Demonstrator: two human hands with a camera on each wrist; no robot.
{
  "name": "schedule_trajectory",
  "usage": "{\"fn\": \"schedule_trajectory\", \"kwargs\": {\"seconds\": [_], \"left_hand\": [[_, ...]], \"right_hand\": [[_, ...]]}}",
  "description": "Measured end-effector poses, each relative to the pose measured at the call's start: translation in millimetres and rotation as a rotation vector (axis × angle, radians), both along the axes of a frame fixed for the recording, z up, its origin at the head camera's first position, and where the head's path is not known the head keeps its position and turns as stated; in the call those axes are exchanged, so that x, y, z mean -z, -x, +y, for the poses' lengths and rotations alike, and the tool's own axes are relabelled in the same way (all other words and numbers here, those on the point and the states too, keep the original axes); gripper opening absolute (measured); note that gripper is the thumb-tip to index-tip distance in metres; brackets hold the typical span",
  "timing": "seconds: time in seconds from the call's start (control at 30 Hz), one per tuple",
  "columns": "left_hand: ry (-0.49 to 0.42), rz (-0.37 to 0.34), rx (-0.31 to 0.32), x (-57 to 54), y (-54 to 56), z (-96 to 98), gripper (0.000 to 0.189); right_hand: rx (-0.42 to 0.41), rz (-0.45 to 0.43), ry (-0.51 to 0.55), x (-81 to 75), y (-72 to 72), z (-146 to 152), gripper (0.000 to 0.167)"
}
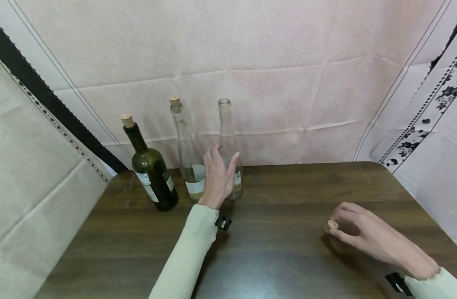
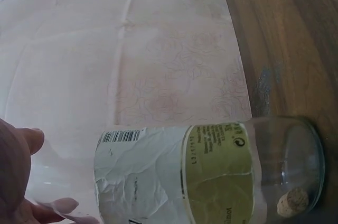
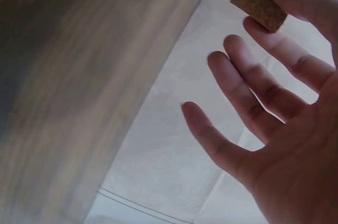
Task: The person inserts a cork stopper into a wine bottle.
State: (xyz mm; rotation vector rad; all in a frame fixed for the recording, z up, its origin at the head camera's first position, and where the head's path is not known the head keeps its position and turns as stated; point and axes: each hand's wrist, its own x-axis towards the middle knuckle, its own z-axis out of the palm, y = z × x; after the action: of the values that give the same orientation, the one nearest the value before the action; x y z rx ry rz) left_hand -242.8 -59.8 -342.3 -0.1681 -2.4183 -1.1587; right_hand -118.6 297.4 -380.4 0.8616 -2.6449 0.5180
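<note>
My left hand (image 1: 219,176) is at a clear glass bottle (image 1: 225,124) with no cork in its mouth, fingers on the bottle's left side and thumb on its right. The fingers look spread rather than curled. In the left wrist view this bottle's crumpled white and olive label (image 2: 174,174) shows, and a small cork (image 2: 293,202) appears through the glass near its base. Low over the right part of the table, my right hand (image 1: 367,232) pinches a cork (image 3: 259,6) between thumb and index finger; its other fingers are extended.
A corked clear bottle (image 1: 183,137) stands just left of my left hand. Further left is a dark green bottle (image 1: 153,166), also corked. All the bottles stand toward the back of the wooden table (image 1: 281,216), before a pale patterned cloth (image 1: 269,83).
</note>
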Motion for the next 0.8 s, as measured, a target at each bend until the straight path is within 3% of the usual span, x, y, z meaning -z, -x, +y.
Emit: {"fn": "schedule_trajectory", "kwargs": {"seconds": [0.3,0.8], "left_hand": [[0.033,-0.001,0.054,-0.1,-15.3,-6.9,0.07],[0.112,0.05,0.109,2.6,-42.2,-13.8,0.066]], "right_hand": [[0.005,0.089,0.027,-12.7,3.8,-17,0.031],[-0.078,0.173,0.157,-40.2,9.7,-35,0.035]]}}
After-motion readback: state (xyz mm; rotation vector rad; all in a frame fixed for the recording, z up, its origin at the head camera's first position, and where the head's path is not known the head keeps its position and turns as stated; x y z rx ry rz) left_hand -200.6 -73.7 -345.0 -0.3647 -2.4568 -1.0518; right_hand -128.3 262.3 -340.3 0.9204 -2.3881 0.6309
